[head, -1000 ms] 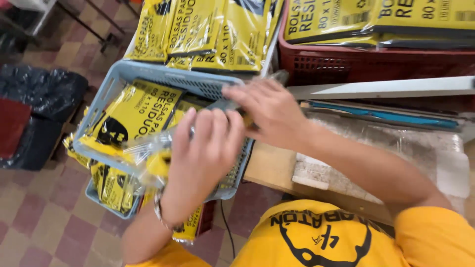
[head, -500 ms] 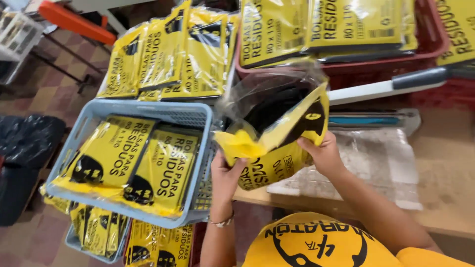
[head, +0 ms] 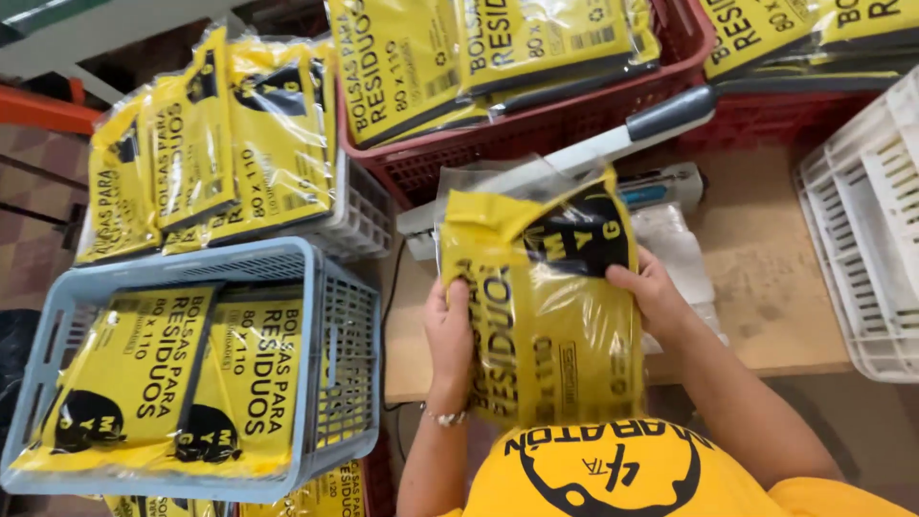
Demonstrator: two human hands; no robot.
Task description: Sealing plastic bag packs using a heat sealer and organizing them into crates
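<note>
I hold a yellow pack of bags in clear plastic wrap (head: 550,316) upright in front of my chest, over the wooden table's near edge. My left hand (head: 448,330) grips its left side, fingers curled behind it. My right hand (head: 654,292) grips its right side near the black patch. The wrap's open top sticks up loosely toward a white heat sealer with a grey handle (head: 613,144) lying across the table behind the pack.
A blue basket (head: 340,325) at my left holds flat yellow packs. A white basket (head: 359,215) with upright packs stands behind it. Red crates (head: 536,134) with more packs line the back. A white crate (head: 862,239) sits right on the wooden table (head: 756,287).
The pack came out of the blue basket and over to the table. Both hands now hold it upright by its sides; my view shifted right.
</note>
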